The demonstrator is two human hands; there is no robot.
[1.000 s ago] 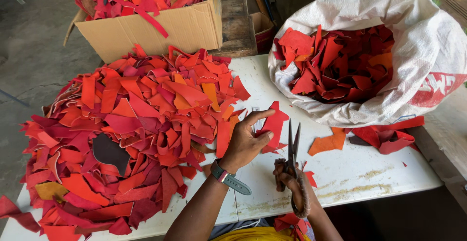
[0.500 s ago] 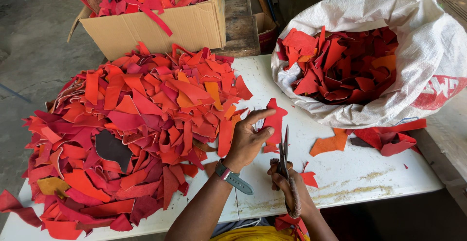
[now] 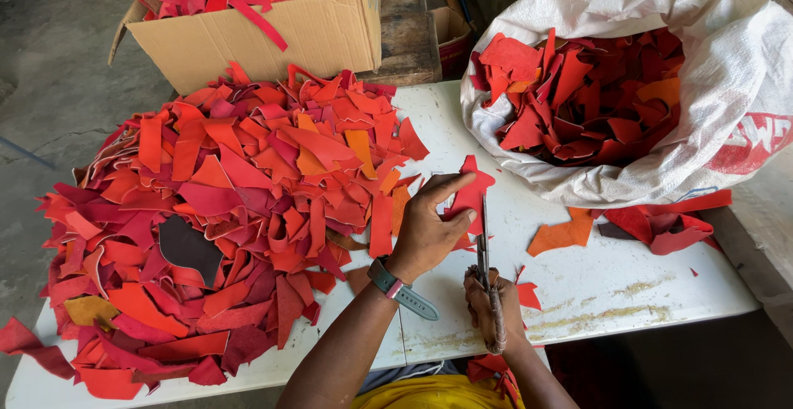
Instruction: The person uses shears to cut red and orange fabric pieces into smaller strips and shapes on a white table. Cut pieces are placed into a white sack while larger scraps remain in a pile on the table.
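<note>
While my left hand [image 3: 429,231] pinched the red leather scrap [image 3: 469,197] at frame centre, holding it taut and clear of the pile [image 3: 223,211], my right hand [image 3: 489,301] gripped the scissors [image 3: 484,252], blades meeting its edge.

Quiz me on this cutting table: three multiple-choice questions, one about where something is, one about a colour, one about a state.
1. Where is the white sack?
A. on the table's right side
B. on the floor at left
C. inside the cardboard box

2. What colour is the odd scrap in the big pile?
A. bright green
B. dark brown
C. white

3. What does the right hand hold?
A. nothing
B. a hammer
C. scissors

Answers: 1 A, it rests on the right of the tabletop. 2 B, it lies dark among reds. 3 C, its blades meet the red piece in the left hand.
</note>
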